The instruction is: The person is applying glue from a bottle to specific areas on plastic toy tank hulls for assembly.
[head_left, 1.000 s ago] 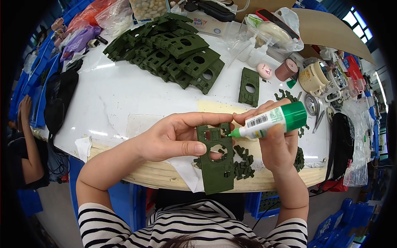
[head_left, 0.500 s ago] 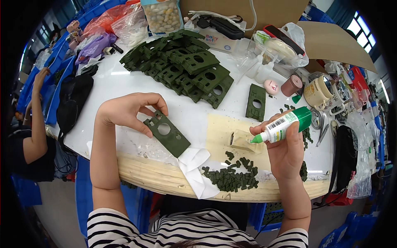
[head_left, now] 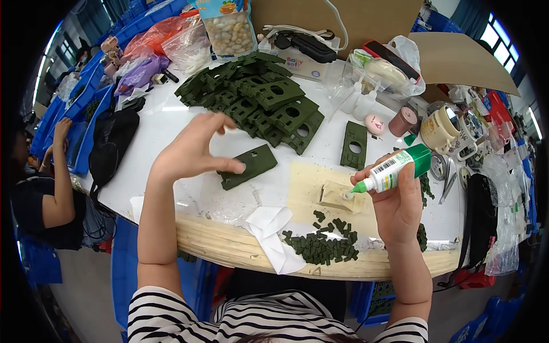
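My left hand (head_left: 197,146) is open, its fingers spread apart and its thumb against or just over the left edge of a dark green plastic plate (head_left: 257,166). That plate looks tilted, and the thumb hides part of it. In my right hand (head_left: 397,211) is a white glue bottle (head_left: 389,174) with a green base, its green nozzle pointing left. Below the nozzle sits a small cream block (head_left: 334,197) on a yellowish sheet (head_left: 300,177). Many small dark green pieces (head_left: 323,246) lie in a heap near the table's front edge.
Similar green plates (head_left: 269,94) are piled at the back, and a single one (head_left: 354,146) lies to the right. White tissue (head_left: 271,228) rests at the front edge. Mugs (head_left: 440,128), tweezers (head_left: 448,186) and a black bag (head_left: 111,143) flank the work area. Another person's arm (head_left: 60,171) is at far left.
My left hand has loosened from the green plate and its fingers have spread upward. The plate has shifted up and right and turned. My right hand holds the bottle almost in the same place.
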The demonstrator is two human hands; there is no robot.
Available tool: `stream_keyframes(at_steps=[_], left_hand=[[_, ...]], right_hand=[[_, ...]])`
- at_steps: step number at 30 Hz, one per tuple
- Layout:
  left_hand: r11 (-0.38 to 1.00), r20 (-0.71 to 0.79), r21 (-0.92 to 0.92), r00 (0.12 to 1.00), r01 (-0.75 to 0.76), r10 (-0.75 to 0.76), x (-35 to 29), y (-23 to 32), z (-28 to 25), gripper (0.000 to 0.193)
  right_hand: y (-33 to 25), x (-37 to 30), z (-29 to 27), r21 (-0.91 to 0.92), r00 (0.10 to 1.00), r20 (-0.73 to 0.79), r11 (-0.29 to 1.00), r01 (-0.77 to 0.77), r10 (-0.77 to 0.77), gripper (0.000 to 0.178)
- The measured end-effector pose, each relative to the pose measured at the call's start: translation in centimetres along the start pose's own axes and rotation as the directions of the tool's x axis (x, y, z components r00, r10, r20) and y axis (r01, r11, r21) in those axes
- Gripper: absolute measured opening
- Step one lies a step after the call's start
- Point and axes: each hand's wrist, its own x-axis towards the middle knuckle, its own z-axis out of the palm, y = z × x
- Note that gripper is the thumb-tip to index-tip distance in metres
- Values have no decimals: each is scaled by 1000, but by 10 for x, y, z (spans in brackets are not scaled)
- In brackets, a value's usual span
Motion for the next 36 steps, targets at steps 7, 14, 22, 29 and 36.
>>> stream_keyframes(at_steps=[7,14,22,29,36], left_hand=[[942,-411,334,896,-24,169,71,26,28,64],[910,-461,311,793,-276,398,55,50,21,59],[705,-431,-114,674,-700,600,-14,81,52,66],[673,-472,-176,662,-718,582,-15,70,71,62],[672,-483,-177,658,-719,578,-17,69,72,59]], right_hand=[[0,1,1,-46,996,-91,999,11,-15,36],[-9,2,-10,-64,998,-37,997,49,-52,32],[-10,0,-2,-87,994,10,990,110,-110,31],[4,-6,-1,-254,999,40,966,42,-33,32],[5,-7,1,-355,996,51,930,91,-78,34]])
